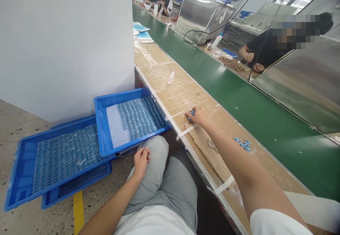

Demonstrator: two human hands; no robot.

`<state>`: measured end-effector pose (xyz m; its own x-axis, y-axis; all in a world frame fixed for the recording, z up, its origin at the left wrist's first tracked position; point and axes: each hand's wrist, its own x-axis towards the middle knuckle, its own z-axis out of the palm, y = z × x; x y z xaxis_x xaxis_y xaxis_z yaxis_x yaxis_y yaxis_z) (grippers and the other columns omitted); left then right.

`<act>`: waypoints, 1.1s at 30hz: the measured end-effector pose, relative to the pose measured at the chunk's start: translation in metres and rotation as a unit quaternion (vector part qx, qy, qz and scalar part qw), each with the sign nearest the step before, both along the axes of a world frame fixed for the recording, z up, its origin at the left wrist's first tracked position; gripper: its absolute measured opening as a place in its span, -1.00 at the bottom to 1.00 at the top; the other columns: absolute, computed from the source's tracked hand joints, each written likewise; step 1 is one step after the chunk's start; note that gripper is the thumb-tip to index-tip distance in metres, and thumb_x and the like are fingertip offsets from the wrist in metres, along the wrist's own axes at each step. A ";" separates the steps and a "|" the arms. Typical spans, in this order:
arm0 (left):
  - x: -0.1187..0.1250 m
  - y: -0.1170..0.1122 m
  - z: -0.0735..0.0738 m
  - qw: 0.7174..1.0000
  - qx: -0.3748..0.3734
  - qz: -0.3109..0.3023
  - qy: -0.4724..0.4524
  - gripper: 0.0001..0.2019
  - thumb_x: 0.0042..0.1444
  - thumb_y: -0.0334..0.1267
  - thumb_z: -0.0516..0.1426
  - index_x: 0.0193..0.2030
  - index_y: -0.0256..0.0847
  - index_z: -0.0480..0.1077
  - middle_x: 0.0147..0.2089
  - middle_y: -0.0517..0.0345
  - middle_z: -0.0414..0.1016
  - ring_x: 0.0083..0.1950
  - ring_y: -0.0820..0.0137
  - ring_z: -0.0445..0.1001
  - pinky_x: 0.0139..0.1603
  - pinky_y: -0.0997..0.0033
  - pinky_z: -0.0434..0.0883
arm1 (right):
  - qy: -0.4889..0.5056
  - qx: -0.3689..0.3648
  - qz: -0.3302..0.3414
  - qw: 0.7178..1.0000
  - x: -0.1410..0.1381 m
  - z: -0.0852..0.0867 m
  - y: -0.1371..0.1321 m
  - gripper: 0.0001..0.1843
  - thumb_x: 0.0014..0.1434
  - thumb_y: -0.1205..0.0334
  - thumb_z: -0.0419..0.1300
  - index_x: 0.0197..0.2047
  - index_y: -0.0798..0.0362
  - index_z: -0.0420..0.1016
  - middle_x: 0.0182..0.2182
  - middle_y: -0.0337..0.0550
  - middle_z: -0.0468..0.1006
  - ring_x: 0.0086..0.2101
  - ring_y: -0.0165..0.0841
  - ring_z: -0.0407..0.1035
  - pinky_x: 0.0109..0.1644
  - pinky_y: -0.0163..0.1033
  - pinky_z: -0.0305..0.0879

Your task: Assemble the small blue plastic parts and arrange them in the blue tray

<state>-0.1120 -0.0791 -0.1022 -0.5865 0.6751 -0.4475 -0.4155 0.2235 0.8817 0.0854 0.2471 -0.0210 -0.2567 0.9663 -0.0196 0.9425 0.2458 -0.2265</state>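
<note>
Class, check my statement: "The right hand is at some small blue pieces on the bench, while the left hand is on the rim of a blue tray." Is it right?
Not quite. The head view shows the left hand over the person's left leg, not on a tray rim. The right hand is at small blue pieces on the bench, as stated.

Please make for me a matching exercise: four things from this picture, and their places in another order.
1. Left hand
2. Right hand
3. White bottle
4. White sheet

A. On the table, apart from both hands
B. In a blue tray, partly under rows of pieces
C. Over a grey trouser leg
D. At small blue pieces on the table

Pairs: 1-C, 2-D, 3-A, 4-B
</note>
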 end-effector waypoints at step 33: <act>0.008 -0.002 -0.008 0.997 0.015 -0.035 0.063 -0.68 0.07 0.00 0.13 -0.51 -0.20 0.34 -0.56 0.23 0.32 -0.54 0.47 0.24 -0.50 0.48 0.19 | -0.069 0.106 -0.083 0.988 -0.024 -0.001 -0.030 -0.46 0.29 -0.13 -0.10 0.01 0.16 0.37 -0.05 0.22 0.37 -0.01 0.00 0.31 -0.01 -0.02 0.22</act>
